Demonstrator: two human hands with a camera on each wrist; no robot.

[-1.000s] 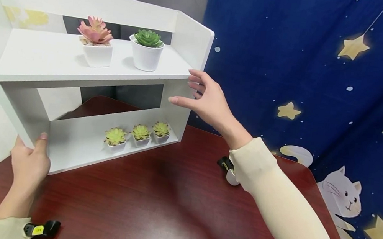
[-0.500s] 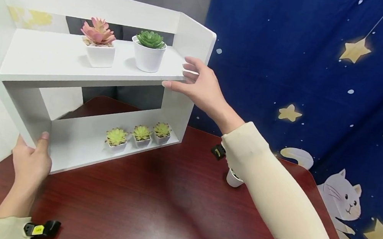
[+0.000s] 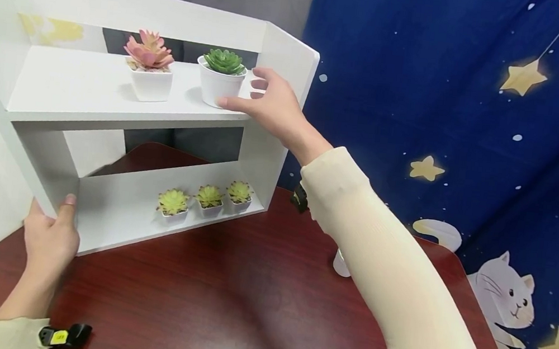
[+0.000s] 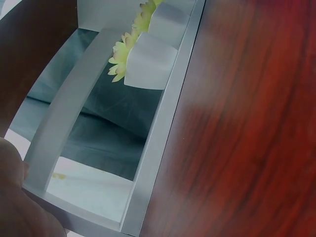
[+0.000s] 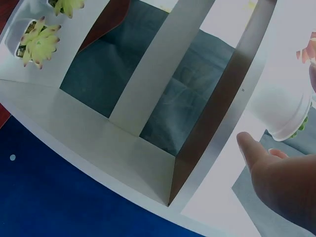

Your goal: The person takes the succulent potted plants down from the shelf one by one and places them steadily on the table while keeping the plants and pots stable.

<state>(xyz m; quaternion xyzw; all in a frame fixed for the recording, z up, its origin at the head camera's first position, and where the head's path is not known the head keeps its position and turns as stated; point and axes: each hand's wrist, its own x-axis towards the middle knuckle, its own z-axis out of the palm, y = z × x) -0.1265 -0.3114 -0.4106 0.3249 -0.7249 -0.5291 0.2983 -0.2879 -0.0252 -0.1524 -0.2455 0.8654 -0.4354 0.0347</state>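
A white two-tier shelf (image 3: pixel 60 86) stands on the table. My left hand (image 3: pixel 51 239) grips the lower edge of its left side panel, thumb inside and fingers outside. On the upper tier is a green succulent in a round white pot (image 3: pixel 217 87). My right hand (image 3: pixel 278 104) is just right of this pot, fingers spread and thumb in front of its base. The right wrist view shows a small gap between thumb (image 5: pixel 249 145) and pot. Left of it stands a pink succulent in a square white pot (image 3: pixel 151 84).
Three small yellow-green succulents (image 3: pixel 210 198) line the lower tier toward the right. A white pot (image 3: pixel 341 265) on the dark red table (image 3: pixel 171 304) is partly hidden by my right sleeve. A blue star-patterned curtain (image 3: pixel 378 94) hangs behind.
My right hand has moved left and slightly up, from the shelf's right edge to the green succulent's pot. My left hand keeps its grip on the side panel.
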